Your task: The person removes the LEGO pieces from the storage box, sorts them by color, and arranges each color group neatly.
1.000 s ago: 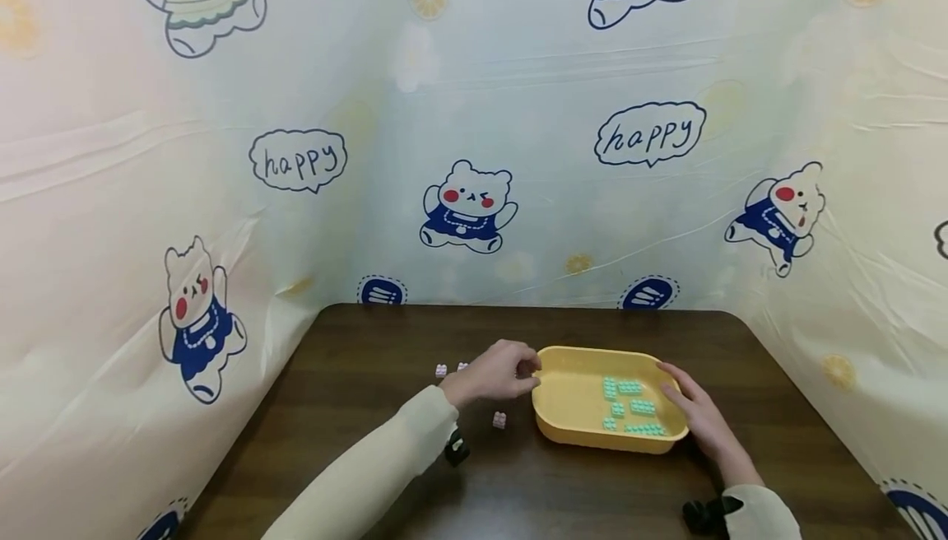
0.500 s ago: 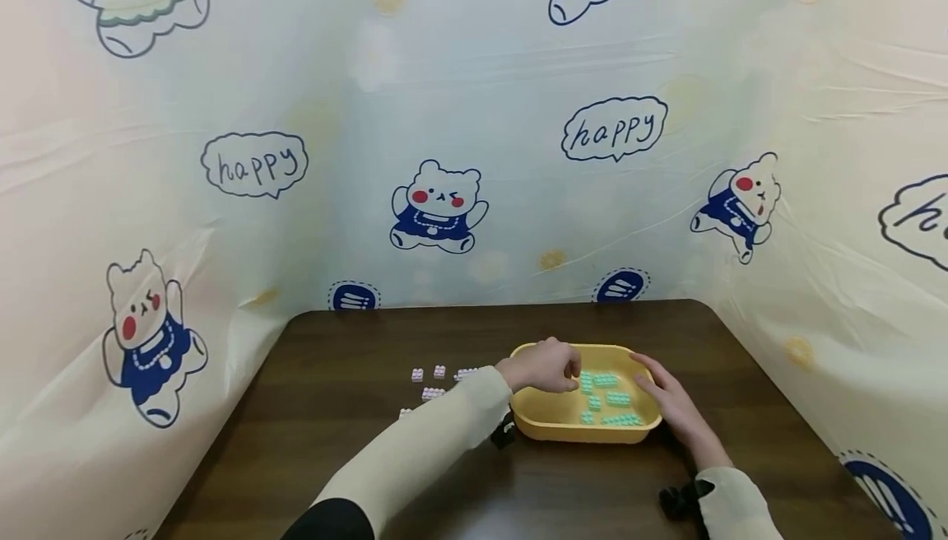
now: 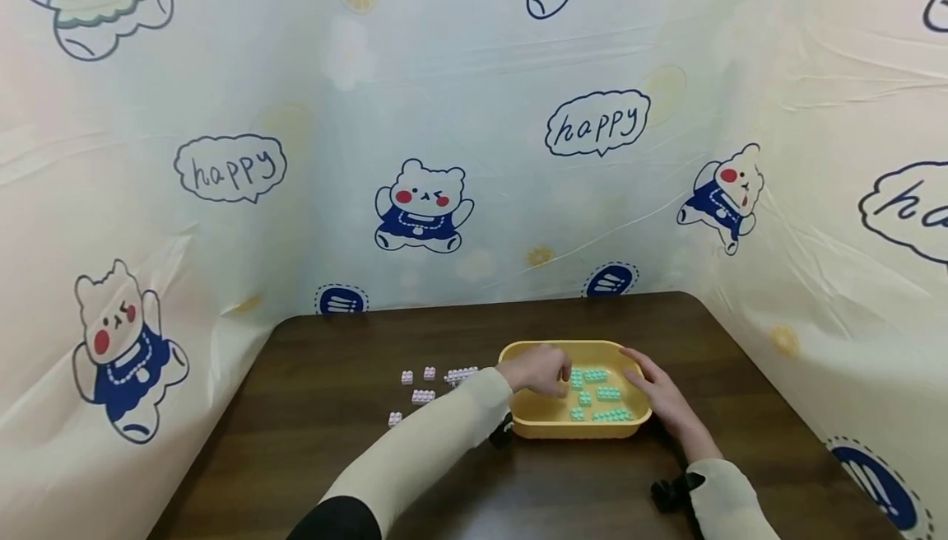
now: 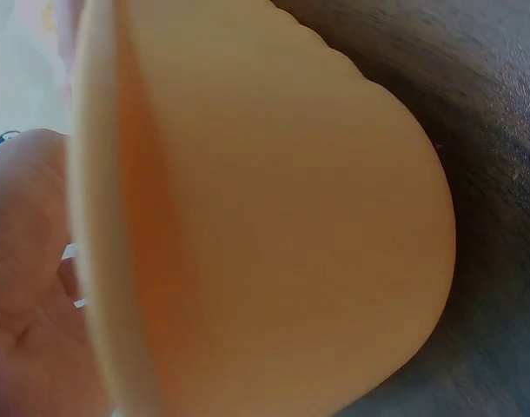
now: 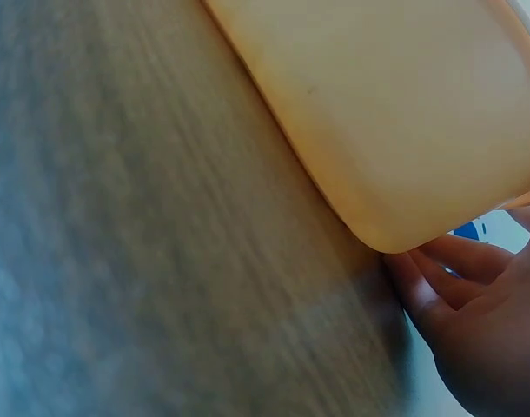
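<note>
A left hand (image 3: 539,369) curled over the yellow tray (image 3: 573,430) (any hold hidden); the right hand (image 3: 662,392) gripped its end.

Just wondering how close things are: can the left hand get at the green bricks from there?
Likely yes: the left hand is over the open tray, close beside the green bricks, with nothing seen between. The right hand grips the tray's other end. Whether the left one holds anything is hidden.
</note>
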The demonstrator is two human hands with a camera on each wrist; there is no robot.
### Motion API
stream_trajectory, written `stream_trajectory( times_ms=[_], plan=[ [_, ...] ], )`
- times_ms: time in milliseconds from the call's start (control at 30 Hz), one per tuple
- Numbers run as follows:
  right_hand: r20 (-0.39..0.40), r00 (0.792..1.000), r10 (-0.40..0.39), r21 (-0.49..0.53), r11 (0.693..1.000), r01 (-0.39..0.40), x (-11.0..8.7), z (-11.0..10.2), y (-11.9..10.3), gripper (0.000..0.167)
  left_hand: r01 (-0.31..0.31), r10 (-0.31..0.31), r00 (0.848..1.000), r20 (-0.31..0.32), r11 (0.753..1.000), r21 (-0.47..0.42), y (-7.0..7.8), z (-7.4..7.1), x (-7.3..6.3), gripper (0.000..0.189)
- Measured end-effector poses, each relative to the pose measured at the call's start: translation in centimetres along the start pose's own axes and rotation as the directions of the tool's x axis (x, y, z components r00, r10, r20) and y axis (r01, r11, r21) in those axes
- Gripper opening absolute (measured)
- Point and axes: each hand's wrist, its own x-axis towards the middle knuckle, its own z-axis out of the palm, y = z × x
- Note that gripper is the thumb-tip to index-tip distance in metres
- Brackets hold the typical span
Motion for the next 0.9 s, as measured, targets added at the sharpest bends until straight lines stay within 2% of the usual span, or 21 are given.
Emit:
stream_trajectory(
  times_ms=[167, 333, 533, 633, 700, 900],
  plan=[
    [-0.005, 1.000, 0.003, -0.007, 1.000, -0.003, 0.0, 0.2, 0.3, 0.055, 0.035, -0.035, 0.999, 0.023, 0.999, -0.002, -0.5, 0.7, 0.2, 0.016],
    [-0.018, 1.000, -0.008, -0.016, 1.000, 0.007, 0.1, 0.3, 0.4, 0.057, 0.038, -0.038, 0.999, 0.027, 0.999, 0.008, -1.1, 1.6, 0.6, 0.015],
    [-0.027, 1.000, 0.006, -0.018, 1.000, -0.007, -0.1, 0.3, 0.7, 0.058, 0.012, -0.015, 0.999, 0.040, 0.998, 0.063, -0.5, 2.3, 0.4, 0.019],
    [-0.025, 1.000, 0.006, -0.012, 1.000, -0.006, -0.2, 0.4, 0.8, 0.057, 0.018, -0.021, 0.999, 0.046, 0.998, 0.057, -0.4, 2.6, 0.2, 0.019],
    [-0.023, 1.000, 0.004, -0.007, 1.000, -0.004, -0.1, 0.4, 0.7, 0.056, 0.016, -0.019, 0.999, 0.046, 0.998, 0.053, -0.6, 2.4, 0.1, 0.018],
    [-0.026, 1.000, 0.004, -0.004, 1.000, -0.004, 0.2, 0.3, 0.3, 0.054, 0.021, -0.021, 0.999, 0.035, 1.000, 0.020, -1.1, 0.8, -0.4, 0.006]
  ],
)
